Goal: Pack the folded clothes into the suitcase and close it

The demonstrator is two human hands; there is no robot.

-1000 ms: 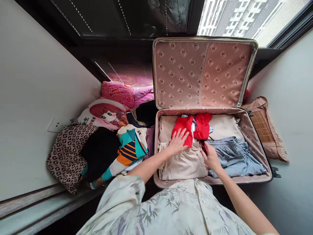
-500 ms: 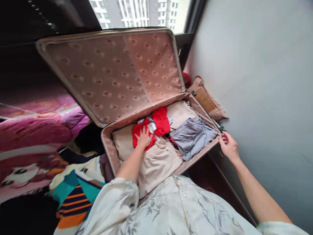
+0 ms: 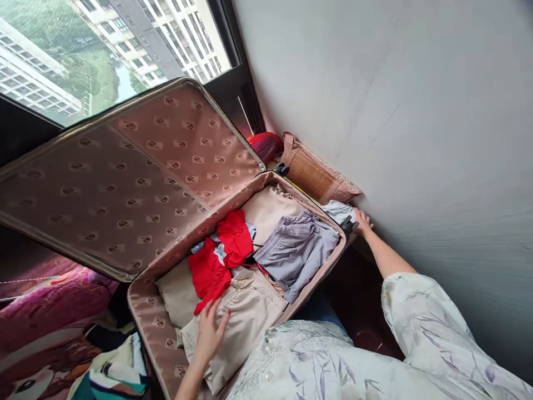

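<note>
An open suitcase (image 3: 145, 289) with patterned pink lining lies in front of me, its lid (image 3: 125, 178) propped up toward the window. Inside lie a red garment (image 3: 219, 255), folded beige clothes (image 3: 245, 311) and grey shorts (image 3: 295, 250). My left hand (image 3: 210, 330) rests flat on the beige clothes, fingers spread, just below the red garment. My right hand (image 3: 361, 221) reaches past the suitcase's right corner and touches a pale cloth (image 3: 337, 210) lying beside a woven bamboo mat (image 3: 316, 175); whether it grips the cloth is unclear.
A grey wall (image 3: 416, 111) runs close along the right. A red object (image 3: 263, 145) sits behind the mat. Pink bedding (image 3: 50, 305) and a striped colourful garment (image 3: 116, 372) lie at the left. A window (image 3: 104, 50) looks onto buildings.
My view has swung right. My right hand went from the suitcase's inside to its right corner and on to the pale cloth. My left hand slid from the red garment down onto the beige clothes.
</note>
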